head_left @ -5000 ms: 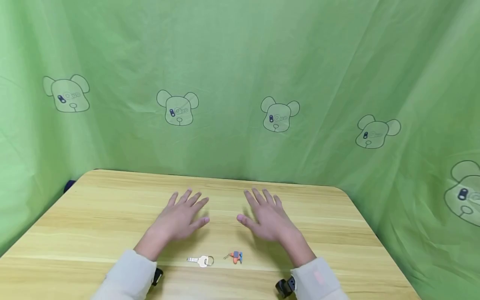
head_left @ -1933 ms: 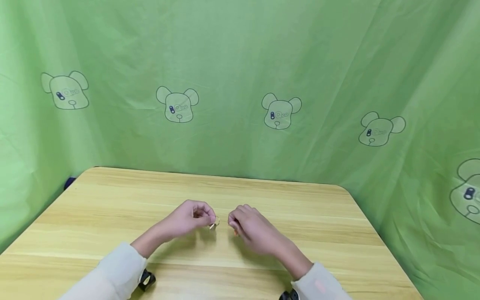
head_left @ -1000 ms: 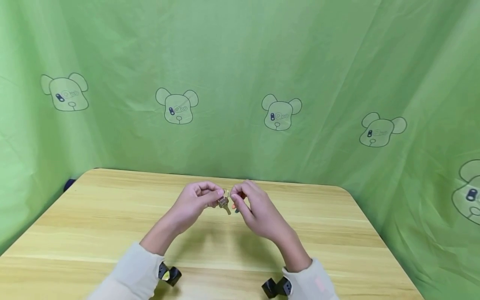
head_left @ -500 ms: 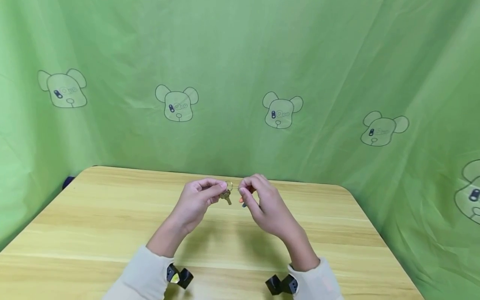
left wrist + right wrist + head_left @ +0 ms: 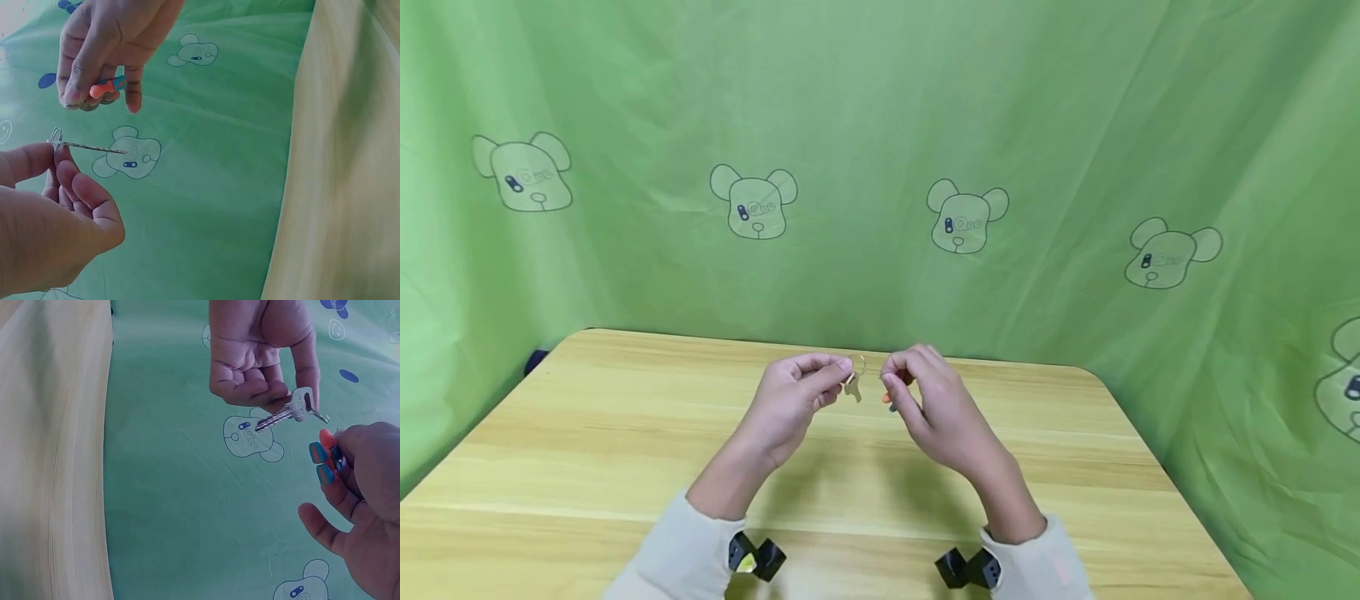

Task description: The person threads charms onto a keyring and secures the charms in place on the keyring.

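In the middle of the head frame, above the wooden table, the left hand pinches the silver metal key with its ring and the right hand pinches the small orange-and-blue charm, close together, probably for joining them.

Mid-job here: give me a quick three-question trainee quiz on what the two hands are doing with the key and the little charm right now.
1. True or false: the silver key lies flat on the wooden table.
2. Which hand pinches the orange and blue charm? A) left hand B) right hand C) neither
3. Fill in: the key ring is held in the ____ hand.

Key:
1. False; the left hand holds it up above the table.
2. B; the right hand pinches it.
3. Left.
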Available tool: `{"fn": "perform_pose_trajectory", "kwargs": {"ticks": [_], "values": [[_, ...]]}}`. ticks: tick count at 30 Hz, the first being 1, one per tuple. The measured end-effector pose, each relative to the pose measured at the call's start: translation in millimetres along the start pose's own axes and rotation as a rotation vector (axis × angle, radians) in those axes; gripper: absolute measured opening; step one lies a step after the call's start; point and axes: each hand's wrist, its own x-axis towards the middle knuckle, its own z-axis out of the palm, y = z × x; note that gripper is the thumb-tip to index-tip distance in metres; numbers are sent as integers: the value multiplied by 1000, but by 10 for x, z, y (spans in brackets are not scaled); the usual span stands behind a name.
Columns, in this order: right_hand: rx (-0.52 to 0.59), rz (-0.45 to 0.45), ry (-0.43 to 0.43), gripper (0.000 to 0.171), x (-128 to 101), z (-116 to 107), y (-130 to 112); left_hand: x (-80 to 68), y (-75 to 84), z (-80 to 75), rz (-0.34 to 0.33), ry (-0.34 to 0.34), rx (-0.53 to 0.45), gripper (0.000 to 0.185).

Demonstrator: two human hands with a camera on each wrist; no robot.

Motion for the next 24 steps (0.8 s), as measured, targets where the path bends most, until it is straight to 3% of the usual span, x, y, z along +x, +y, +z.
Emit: {"fn": "perform_pose_trajectory", "kwargs": {"ticks": [5,16,24], "values": [[-12,-30,27,7,2,18,-14,-38,30,28,1,-12,-21,7],[-37,-89,45,7,14,62,-81,-114,77,64,15,-45,-14,21],[-55,-93,61,8,22,64,-104,-153,111,102,18,-59,-23,14]]}}
